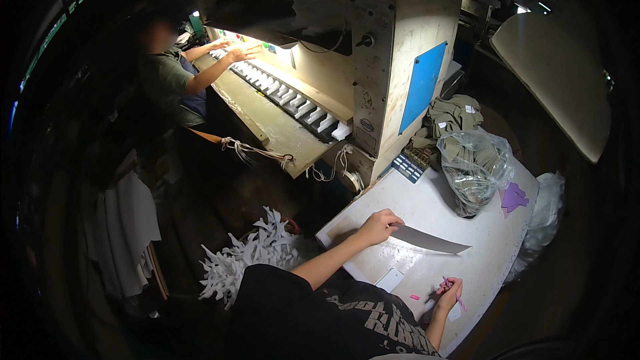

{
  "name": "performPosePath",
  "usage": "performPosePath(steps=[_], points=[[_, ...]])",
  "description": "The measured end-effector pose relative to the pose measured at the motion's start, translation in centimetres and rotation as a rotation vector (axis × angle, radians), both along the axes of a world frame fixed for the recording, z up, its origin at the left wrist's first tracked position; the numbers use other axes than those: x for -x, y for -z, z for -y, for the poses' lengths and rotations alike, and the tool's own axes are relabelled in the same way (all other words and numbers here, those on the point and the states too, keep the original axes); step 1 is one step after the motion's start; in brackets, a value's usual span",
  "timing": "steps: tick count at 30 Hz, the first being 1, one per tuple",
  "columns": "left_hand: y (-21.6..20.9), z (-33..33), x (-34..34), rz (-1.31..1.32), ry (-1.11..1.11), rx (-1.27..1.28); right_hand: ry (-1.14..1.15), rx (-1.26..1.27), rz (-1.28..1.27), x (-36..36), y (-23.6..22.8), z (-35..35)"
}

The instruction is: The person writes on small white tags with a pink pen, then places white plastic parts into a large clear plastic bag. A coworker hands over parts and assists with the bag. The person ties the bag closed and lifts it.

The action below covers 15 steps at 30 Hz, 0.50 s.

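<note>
My left hand (379, 227) pinches one end of a thin dark grey sheet (432, 240), long and slightly curved. The sheet slants over the white table, its far end pointing right. In my right hand (450, 291), close to the table's near edge, is a slim pink pen (461, 301). Between my body and the sheet lies a white phone-like slab (389, 280). A small bright pink piece (415, 297) rests to the left of my right hand. Partly under that hand is a pale rounded item (455, 313) I cannot identify.
On the white table (360, 212) stand a clear bag of olive fabric (475, 167), a calculator-like blue item (408, 168) and purple cut pieces (513, 198). White fabric strips (247, 257) are heaped at left. Beyond, a person (177, 70) reaches over a long lit machine (283, 103).
</note>
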<state>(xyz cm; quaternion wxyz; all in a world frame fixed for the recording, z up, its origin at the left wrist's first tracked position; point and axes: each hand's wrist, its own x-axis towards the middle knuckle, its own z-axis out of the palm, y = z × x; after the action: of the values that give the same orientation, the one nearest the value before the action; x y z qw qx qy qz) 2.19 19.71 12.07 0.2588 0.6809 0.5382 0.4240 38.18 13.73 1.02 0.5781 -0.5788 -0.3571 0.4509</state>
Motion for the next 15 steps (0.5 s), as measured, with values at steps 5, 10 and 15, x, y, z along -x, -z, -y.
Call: performPosePath(steps=[5,10,15], points=[[-11.0,3.5,12.5,0.589,-0.155,-0.224,-0.042,-0.077,0.008,0.3,0.0,-1.0],[-19.8,10.8,25.9,0.953,-0.709,-0.708,-0.098,-0.048,-0.024,1.2,-1.2,-1.6],[-21.3,15.8,30.3,0.931,-0.990,-1.007,-0.134,-0.053,-0.044,2.9,-2.8,-2.2]])
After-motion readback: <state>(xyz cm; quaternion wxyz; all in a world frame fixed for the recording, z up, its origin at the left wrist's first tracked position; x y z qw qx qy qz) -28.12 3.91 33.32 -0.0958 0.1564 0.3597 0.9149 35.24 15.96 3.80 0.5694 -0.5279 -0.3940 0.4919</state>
